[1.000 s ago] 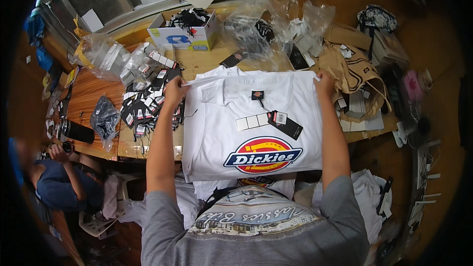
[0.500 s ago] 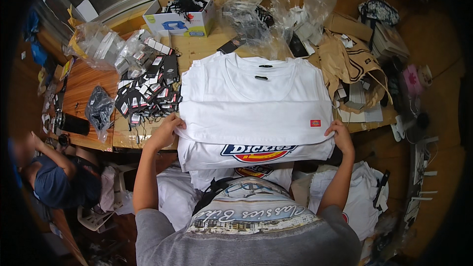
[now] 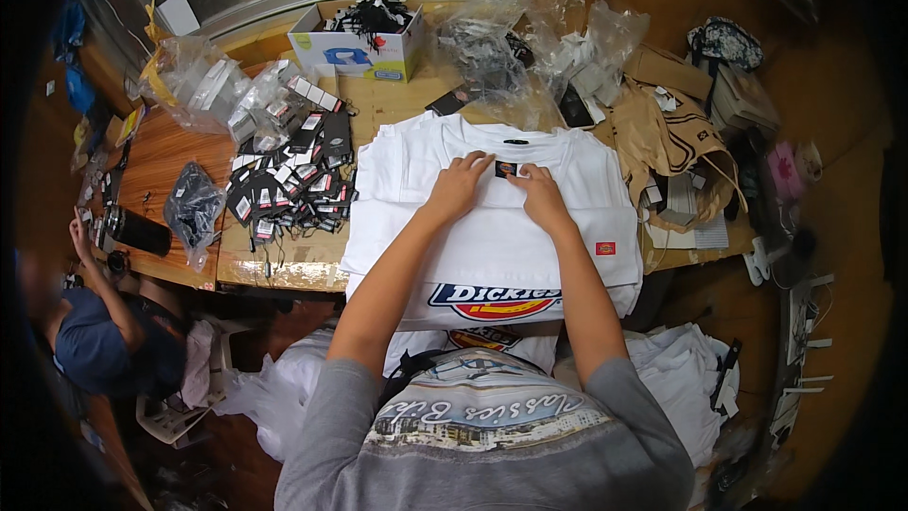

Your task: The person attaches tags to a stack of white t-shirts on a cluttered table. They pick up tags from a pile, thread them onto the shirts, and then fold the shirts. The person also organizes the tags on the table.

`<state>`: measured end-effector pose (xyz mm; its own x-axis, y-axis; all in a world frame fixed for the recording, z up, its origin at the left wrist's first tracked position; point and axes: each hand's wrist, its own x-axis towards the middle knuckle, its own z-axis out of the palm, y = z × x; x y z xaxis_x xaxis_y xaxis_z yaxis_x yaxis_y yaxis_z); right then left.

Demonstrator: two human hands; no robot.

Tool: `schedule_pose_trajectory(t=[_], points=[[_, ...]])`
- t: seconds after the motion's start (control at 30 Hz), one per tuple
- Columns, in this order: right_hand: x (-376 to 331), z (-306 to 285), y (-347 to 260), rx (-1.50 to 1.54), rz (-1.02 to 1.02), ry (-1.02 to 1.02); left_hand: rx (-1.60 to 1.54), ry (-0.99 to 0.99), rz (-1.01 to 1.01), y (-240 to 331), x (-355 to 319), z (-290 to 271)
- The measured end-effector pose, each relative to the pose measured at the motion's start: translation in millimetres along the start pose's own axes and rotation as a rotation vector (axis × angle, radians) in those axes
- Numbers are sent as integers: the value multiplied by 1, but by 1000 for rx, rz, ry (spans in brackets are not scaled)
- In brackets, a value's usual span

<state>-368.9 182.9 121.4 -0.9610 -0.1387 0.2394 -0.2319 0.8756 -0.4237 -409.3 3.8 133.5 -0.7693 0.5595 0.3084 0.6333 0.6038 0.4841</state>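
A white T-shirt lies on top of a stack of white shirts on the table, its hem folded up and a small red patch near its right side. At its neckline, my left hand is closed on the cloth just left of a dark neck label. My right hand pinches the fabric right of that label. Below the fold, a shirt with a large blue, red and yellow print hangs over the table's front edge. The fingertips partly hide the collar.
A heap of black hang tags lies left of the shirts. Behind stand a white box of black tags and crumpled clear plastic bags. A tan cloth bag sits at right. A person in dark blue is at far left.
Both hands have left the shirt's folded hem at its two sides and moved inward and away from me to the neckline, beside the label.
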Motion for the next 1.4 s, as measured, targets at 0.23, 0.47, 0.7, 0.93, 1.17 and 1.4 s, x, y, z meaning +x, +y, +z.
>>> schedule_pose_trajectory(t=[0.23,0.47,0.7,0.93,1.17,1.4], points=[[2,4,12,107,7,-67,260,-56,80,-12,-12,12],[4,-5,4,88,-18,-14,318,122,-380,-104,-94,-124],[51,27,-90,144,-209,54,181,338,-232,-131,-109,-119],[60,39,-147,405,-209,-61,356,292,-288,-156,-90,-117],[102,42,-156,1120,-41,-150,-541,619,-308,-145,-64,-191],[133,26,-214,1301,-193,-50,-696,592,-159,-88,-36,-208]])
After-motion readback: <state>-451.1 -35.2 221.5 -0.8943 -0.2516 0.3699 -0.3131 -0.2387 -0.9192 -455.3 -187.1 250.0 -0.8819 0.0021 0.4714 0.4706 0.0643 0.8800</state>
